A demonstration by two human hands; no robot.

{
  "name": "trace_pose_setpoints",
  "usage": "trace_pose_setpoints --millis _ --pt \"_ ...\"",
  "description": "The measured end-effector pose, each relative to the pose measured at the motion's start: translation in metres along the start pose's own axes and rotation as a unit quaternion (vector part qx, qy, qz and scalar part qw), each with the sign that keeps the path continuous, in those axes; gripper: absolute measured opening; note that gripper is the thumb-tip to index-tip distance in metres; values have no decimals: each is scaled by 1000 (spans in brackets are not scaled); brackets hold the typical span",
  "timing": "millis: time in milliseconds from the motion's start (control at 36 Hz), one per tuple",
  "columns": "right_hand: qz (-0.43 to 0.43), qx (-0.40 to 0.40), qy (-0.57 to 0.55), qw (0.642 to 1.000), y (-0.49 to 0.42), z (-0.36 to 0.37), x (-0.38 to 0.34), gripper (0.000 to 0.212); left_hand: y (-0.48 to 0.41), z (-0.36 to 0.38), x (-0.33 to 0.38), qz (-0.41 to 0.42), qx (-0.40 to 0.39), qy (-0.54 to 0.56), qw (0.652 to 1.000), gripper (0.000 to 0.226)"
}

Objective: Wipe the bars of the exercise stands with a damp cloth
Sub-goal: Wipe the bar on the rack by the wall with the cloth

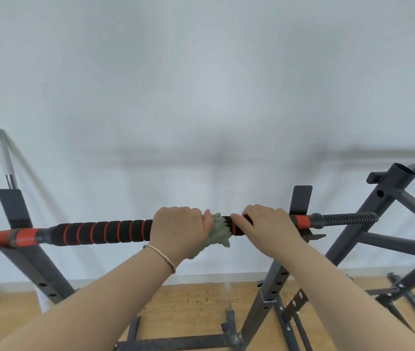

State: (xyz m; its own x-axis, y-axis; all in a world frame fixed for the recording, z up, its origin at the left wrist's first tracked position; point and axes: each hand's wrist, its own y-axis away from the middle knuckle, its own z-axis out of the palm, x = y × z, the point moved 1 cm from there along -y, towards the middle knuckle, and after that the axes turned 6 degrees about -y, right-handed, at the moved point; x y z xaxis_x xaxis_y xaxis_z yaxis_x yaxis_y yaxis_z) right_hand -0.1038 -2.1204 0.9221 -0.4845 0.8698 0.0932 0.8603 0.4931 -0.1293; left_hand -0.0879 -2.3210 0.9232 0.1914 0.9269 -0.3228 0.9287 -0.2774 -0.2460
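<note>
Black bar [105, 233] with orange spiral stripes, pale green cloth [217, 231], dark grey stands [274, 279].

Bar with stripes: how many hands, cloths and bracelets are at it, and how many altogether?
Hands: 2 (left hand and right hand, both gripping the bar)
Cloth: 1
Bracelet: 1
Total: 4
</note>
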Motion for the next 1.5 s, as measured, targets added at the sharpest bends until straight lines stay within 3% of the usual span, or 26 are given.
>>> trace_pose_setpoints --millis 111,222,250,333,389,472,556,611,667,722,750,778,861,944,1000,1056,1167,1250,1333,1417,1500 --pt "47 -101 -62 992 -34 -12 -4 19 -4 -2 -2 -48 9 20 999 39" --pt "104 -115 -103 983 -46 -4 -11 14 -4 0 -2 -60 9 26 998 40" --pt "81 -69 -100 989 -42 -4 -12 6 -4 0 -2 -57 6 33 998 36" --pt "64 10 -67 996 -27 2 -12 30 -5 1 -1 -60 -21 46 997 33" --pt "57 80 -62 993 -18 10 -19 18 -7 0 -2 -78 -36 50 995 43" --pt "66 285 -80 953 -10 28 -18 48 -13 -4 -8 -105 -95 82 987 54" --pt "31 346 -66 935 -5 43 -19 46 -12 -3 -10 -111 -80 69 988 54" --pt "45 319 -85 943 -4 36 -22 43 -3 0 -7 -96 -17 28 995 46" --pt "91 216 -79 969 -6 24 -23 49 5 1 -1 -66 11 49 997 24" --pt "128 76 -74 986 -17 7 -15 59 4 4 -1 -68 14 54 996 27" --pt "136 15 -82 987 -23 -2 -10 63 3 4 -2 -89 28 48 995 39" --pt "145 -44 -98 984 -29 -10 -6 67 3 2 -2 -99 41 45 993 49" --pt "155 -158 -154 963 -43 -18 -6 72 7 4 1 -127 38 70 989 50" --pt "161 -188 -240 939 -48 -15 -2 73 6 4 -3 -129 18 61 990 49" --pt "121 -143 -162 969 -46 -11 0 75 0 5 -1 -117 3 42 992 50" --pt "74 -23 -39 996 -38 2 -3 70 -7 6 -5 -109 -15 55 992 52" --pt "73 251 -44 964 -5 26 -18 63 -14 1 -20 -97 -67 94 989 56" --pt "40 310 -71 947 4 39 -18 60 -7 4 -21 -79 -28 49 995 52" --pt "78 226 -70 969 -1 21 -19 61 3 5 -17 -43 35 -9 998 50" --pt "114 5 -103 988 -18 -3 -8 72 3 11 -16 -64 93 12 994 55" --pt "119 -131 -139 974 -36 -17 -5 76 4 14 -13 -91 104 39 990 43"
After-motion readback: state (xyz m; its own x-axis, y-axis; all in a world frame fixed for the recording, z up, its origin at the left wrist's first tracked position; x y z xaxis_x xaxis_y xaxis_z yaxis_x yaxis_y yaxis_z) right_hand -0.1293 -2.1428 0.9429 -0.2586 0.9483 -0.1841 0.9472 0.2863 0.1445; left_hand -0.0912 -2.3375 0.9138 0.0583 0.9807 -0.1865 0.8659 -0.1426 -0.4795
